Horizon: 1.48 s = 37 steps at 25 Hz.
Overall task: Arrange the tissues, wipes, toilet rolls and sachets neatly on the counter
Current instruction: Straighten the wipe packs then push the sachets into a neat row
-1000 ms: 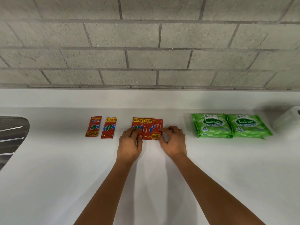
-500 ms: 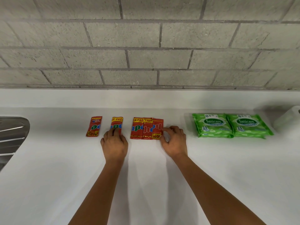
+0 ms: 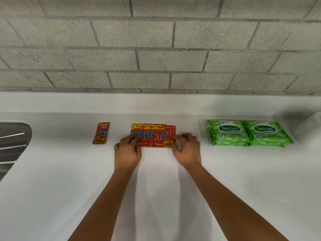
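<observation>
Flanking sachet row, left hand, right hand, white counter

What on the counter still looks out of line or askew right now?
One red sachet lies alone left of the four-sachet row, tilted and printed upside down compared with them. The green wipes packs sit neatly side by side.

The red sachets and green wipes packs are glossy plastic film; the counter is smooth matt white, the wall rough block, and the drainer shiny metal.
</observation>
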Tool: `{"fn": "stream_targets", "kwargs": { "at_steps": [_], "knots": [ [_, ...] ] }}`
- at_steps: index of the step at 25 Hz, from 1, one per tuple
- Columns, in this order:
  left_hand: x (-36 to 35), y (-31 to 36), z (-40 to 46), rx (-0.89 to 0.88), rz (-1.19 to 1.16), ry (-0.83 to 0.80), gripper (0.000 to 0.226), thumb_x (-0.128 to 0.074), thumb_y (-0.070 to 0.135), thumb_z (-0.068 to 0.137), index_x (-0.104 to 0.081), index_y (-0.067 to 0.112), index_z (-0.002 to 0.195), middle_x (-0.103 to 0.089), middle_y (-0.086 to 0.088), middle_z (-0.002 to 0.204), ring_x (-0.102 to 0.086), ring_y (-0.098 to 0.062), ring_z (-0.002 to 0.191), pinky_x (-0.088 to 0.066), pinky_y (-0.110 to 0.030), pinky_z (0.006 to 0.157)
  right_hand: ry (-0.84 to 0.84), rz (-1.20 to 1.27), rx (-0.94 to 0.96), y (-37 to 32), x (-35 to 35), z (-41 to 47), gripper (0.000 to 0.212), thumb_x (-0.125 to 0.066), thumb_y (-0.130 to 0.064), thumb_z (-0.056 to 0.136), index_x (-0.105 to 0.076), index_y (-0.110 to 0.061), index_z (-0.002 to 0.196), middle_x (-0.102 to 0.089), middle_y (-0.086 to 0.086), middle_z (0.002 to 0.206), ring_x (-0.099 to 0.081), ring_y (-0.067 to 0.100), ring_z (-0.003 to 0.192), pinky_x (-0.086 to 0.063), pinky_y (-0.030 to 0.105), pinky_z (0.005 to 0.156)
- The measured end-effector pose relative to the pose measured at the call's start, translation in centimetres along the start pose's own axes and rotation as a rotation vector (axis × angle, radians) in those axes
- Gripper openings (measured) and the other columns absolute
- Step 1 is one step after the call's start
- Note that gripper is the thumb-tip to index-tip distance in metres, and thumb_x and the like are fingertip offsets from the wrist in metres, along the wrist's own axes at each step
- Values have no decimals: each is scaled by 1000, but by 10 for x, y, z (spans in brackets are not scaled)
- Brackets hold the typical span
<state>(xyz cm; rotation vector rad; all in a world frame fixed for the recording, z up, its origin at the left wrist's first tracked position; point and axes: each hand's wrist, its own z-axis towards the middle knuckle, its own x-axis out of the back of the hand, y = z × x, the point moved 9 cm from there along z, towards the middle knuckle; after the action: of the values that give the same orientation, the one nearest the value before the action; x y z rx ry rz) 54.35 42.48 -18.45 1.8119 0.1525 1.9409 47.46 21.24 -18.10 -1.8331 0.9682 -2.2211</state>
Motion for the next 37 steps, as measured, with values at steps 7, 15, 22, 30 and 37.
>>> {"fn": "stream_targets", "kwargs": {
  "at_steps": [7,15,22,30,37],
  "knots": [
    [-1,-2,0,1,-37,11,37,-43,25,94,-53,17,129,-55,-5,135,-47,-23,126,-32,-38,106,1,-6,-5,1,0,1,34,-55,-33,85,-62,-23,117,-56,6,119,-47,26,114,-35,33,98],
    [-2,-3,0,-17,-54,24,37,-48,27,92,-54,18,128,-53,-5,136,-47,-24,126,-35,-40,106,-7,-19,-5,0,-1,1,34,-53,-35,86,-61,-24,118,-55,5,121,-47,24,114,-35,33,98],
    [24,-26,2,145,-59,223,39,-52,23,89,-55,9,125,-45,-19,139,-38,-36,132,-30,-52,107,-8,-7,-5,1,-1,0,35,-53,-34,87,-60,-23,119,-55,5,122,-46,25,115,-34,33,99],
    [28,-64,7,285,-5,206,39,-47,16,90,-54,2,125,-53,-21,133,-46,-39,122,-34,-51,102,-6,9,-9,2,-1,1,35,-53,-34,86,-60,-23,119,-55,5,122,-46,24,115,-34,33,100],
    [15,-46,8,104,-15,96,37,-48,15,91,-57,9,126,-57,-14,131,-49,-33,121,-38,-46,102,-2,5,-11,1,0,0,35,-54,-33,86,-60,-22,118,-55,6,122,-46,26,115,-34,34,99]
  ]
}}
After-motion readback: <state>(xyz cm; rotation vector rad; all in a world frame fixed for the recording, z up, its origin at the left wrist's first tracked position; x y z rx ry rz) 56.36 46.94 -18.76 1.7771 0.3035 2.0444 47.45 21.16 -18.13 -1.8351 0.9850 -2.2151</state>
